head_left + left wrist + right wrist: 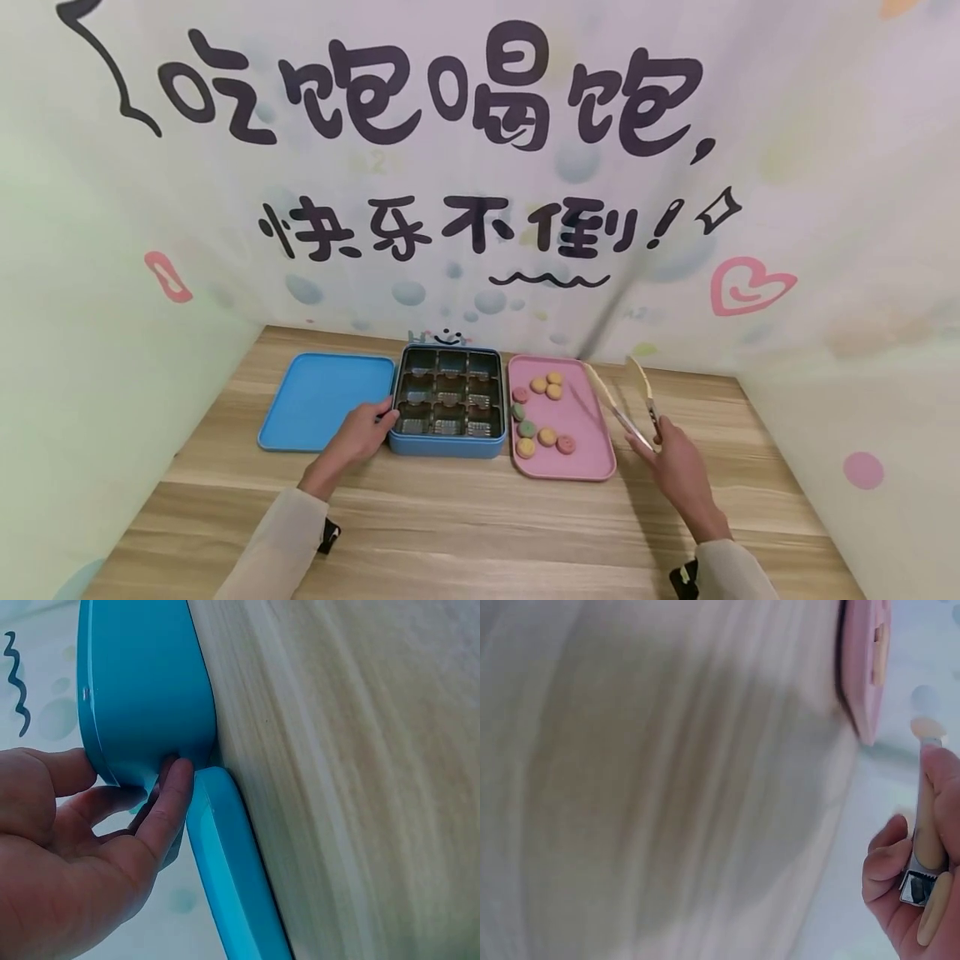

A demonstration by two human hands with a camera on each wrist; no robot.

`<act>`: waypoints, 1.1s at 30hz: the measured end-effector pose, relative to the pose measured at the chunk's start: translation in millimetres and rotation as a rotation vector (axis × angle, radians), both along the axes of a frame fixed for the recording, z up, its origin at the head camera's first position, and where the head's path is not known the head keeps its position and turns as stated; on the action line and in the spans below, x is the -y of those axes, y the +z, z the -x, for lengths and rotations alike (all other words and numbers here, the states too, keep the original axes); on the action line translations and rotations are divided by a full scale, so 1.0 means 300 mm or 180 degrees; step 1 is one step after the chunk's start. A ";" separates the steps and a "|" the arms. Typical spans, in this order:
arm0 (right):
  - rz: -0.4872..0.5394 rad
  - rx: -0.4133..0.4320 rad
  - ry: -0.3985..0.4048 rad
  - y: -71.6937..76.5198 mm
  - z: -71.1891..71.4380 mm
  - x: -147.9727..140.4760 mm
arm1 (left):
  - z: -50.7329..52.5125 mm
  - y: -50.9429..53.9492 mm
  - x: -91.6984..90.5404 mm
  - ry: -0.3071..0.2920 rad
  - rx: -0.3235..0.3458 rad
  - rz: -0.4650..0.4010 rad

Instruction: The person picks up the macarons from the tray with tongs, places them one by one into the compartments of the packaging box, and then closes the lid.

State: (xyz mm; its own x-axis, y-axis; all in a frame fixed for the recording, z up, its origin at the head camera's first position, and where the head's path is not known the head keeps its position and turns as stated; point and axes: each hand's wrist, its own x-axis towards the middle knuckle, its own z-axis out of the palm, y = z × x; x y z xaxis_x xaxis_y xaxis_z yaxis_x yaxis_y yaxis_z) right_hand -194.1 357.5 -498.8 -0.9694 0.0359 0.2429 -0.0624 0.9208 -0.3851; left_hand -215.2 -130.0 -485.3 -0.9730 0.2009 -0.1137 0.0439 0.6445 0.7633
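Note:
My left hand [360, 435] grips the left side of a blue box [448, 447]; in the left wrist view the thumb of the hand [82, 847] lies on the rim of the box [146, 682], with fingers against its side. A black insert [433, 406] with bare compartments fills the box. Tongs [624, 417] are held in my right hand [681, 473], their arms spread and nothing between the tips. The right wrist view shows the hand [949, 802] round the tongs [928, 825]. Left of the tongs, a pink tray [596, 454] bears yellow cookies [547, 436], green cookies [527, 429] and pink cookies [566, 444].
A blue lid [322, 400] lies flat on the wooden table [450, 525], close to the left side of the box. Behind the table hangs a printed backdrop [480, 175] with large black characters.

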 end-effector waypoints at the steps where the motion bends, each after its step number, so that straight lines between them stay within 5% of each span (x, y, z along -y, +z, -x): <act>1: -0.0044 -0.0040 0.0073 0.005 0.002 0.009 | 0.000 0.003 0.000 -0.0007 -0.0004 0.0015; 9: -0.0389 0.0151 0.0524 0.030 -0.002 0.069 | 0.000 0.010 0.003 -0.0037 -0.0027 0.0041; 22: -0.0554 0.0433 0.0553 0.028 -0.003 0.109 | -0.005 0.024 0.001 -0.0044 0.0073 -0.0118; 28: -0.0553 0.0398 0.0588 0.023 -0.002 0.107 | -0.004 0.010 0.012 -0.0081 -0.0084 -0.0129; 33: -0.0499 0.0365 0.0583 0.018 -0.003 0.110 | -0.008 0.024 0.002 -0.0044 0.0076 -0.0123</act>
State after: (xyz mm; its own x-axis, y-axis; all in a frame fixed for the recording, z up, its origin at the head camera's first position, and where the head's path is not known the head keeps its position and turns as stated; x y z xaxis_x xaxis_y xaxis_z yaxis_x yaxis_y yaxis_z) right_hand -193.2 324.4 -493.3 -0.9778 -0.1720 0.1198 -0.1976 0.9471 -0.2528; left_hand -212.8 -130.7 -478.3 -0.9672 0.2191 -0.1288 0.0341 0.6139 0.7886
